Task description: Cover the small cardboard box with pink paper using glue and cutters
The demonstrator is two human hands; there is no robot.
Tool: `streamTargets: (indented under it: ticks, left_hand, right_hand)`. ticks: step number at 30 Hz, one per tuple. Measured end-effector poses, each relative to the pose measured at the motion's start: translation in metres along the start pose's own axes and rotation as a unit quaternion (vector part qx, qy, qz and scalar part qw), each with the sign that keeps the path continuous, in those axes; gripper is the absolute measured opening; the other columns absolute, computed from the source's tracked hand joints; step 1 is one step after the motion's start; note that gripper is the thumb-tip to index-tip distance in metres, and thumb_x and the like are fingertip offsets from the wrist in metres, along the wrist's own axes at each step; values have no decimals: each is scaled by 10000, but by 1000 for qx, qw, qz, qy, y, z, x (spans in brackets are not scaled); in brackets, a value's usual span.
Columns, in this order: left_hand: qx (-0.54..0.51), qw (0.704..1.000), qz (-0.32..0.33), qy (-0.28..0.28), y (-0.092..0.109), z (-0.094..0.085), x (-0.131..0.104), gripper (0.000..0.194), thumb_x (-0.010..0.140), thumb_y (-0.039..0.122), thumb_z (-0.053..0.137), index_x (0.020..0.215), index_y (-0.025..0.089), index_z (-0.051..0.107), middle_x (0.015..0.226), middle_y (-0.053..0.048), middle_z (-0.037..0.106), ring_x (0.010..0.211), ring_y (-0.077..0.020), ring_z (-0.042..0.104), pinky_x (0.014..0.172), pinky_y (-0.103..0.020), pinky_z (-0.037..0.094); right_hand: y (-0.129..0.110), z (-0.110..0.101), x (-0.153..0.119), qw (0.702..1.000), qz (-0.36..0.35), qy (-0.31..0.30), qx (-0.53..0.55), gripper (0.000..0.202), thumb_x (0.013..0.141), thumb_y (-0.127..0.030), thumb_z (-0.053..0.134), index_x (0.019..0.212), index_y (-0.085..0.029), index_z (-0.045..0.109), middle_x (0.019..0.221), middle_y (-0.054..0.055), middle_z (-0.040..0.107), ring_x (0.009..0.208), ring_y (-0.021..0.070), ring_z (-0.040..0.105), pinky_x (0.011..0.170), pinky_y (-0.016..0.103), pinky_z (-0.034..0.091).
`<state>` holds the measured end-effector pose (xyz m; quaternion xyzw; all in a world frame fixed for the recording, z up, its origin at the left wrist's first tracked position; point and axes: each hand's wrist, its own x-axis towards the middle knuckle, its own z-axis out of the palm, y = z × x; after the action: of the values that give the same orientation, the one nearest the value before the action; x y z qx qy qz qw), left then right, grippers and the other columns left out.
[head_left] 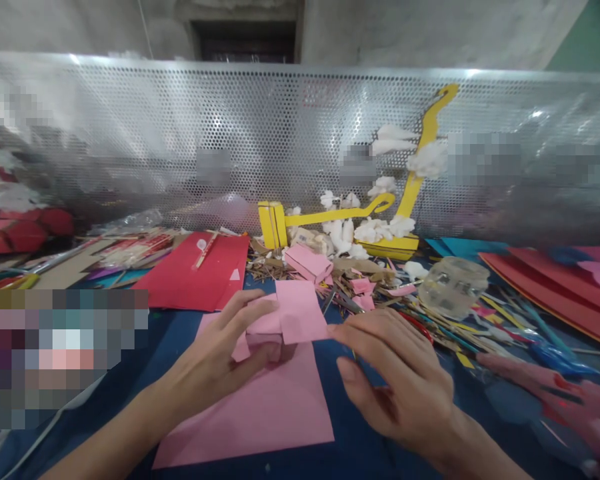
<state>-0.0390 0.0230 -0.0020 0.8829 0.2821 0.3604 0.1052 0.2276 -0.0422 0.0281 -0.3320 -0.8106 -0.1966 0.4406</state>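
Observation:
My left hand (225, 350) is closed around a small pink paper box (265, 340), thumb on its near side and fingers over its top. A square pink paper flap (303, 312) extends from the box toward the right; whether it is attached is unclear. Beside the flap's right corner is my right hand (393, 373), its index fingertip touching or nearly touching that corner and its thumb apart below. Under the box lies a larger pink sheet (275, 420) on the dark blue table surface (170, 360).
Red sheets (195, 273) lie behind on the left. Yellow paper shapes (275, 225) with white fluffy pieces stand before a perforated metal panel (280, 133). Scraps, scissors (347, 303) and a clear plastic container (453, 287) are behind my right hand. A pink glue gun (555, 393) lies right.

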Motion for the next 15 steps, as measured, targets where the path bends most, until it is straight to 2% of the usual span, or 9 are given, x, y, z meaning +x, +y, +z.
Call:
streamTargets:
  ticks: [2, 3, 5, 7, 9, 10, 13, 15]
  left_hand:
    - [-5, 1000, -13, 9, -2, 0, 2, 582, 999, 178, 599, 1498, 373, 371, 1455, -96, 498, 1345, -264, 570, 1059, -423, 558]
    - [-7, 1000, -19, 11, -2, -1, 3, 570, 998, 181, 598, 1490, 368, 378, 1442, -96, 508, 1334, -265, 575, 1059, -435, 555]
    - [-6, 1000, -26, 14, -1, -3, 6, 550, 996, 183, 594, 1476, 356, 388, 1415, -95, 526, 1321, -268, 577, 1068, -454, 542]
    - [-1, 1000, -28, 13, 0, -4, 8, 527, 995, 186, 590, 1459, 347, 398, 1391, -94, 538, 1308, -270, 582, 1076, -465, 531]
    - [1, 1000, -26, 7, 2, -6, 9, 513, 995, 177, 581, 1447, 342, 406, 1384, -96, 541, 1290, -273, 594, 1068, -469, 533]
    - [1, 1000, -24, 1, 3, -7, 9, 520, 990, 164, 578, 1447, 342, 406, 1392, -99, 535, 1285, -275, 598, 1058, -467, 541]
    - [-3, 1000, -18, -14, 5, -6, 7, 570, 971, 132, 584, 1463, 348, 393, 1435, -110, 510, 1313, -287, 589, 1044, -471, 554]
    - [-2, 1000, -14, -1, 4, -5, 6, 577, 966, 148, 595, 1465, 341, 377, 1427, -115, 528, 1312, -294, 593, 1042, -489, 557]
  right_hand:
    - [-5, -6, 0, 995, 94, -21, 29, 106, 1004, -185, 526, 1040, -209, 624, 868, 18, 709, 759, 154, 670, 707, 273, 526]
    - [-8, -11, -1, 986, 149, -51, 46, 106, 1025, -205, 508, 1004, -226, 610, 817, -5, 695, 704, 137, 663, 644, 243, 514]
    - [-16, -24, -7, 956, 234, -158, 83, 155, 1049, -237, 490, 938, -247, 597, 717, -43, 661, 595, 117, 629, 526, 212, 471]
    - [-22, -38, -18, 918, 258, -279, 115, 170, 1032, -241, 536, 883, -255, 616, 674, -57, 664, 556, 115, 627, 496, 202, 468]
    - [-24, -53, -33, 897, 244, -342, 138, 144, 975, -224, 630, 838, -261, 655, 688, -58, 708, 565, 121, 663, 506, 192, 496]
    - [-24, -58, -41, 893, 244, -346, 151, 162, 974, -210, 631, 828, -268, 669, 680, -60, 717, 550, 119, 668, 478, 180, 489]
    - [-19, -69, -54, 897, 260, -306, 183, 189, 1033, -230, 535, 956, -277, 701, 656, -52, 720, 462, 102, 644, 398, 155, 467]
    - [-14, -71, -53, 913, 267, -268, 156, 219, 1045, -255, 519, 919, -266, 698, 584, -54, 677, 397, 100, 599, 349, 157, 432]
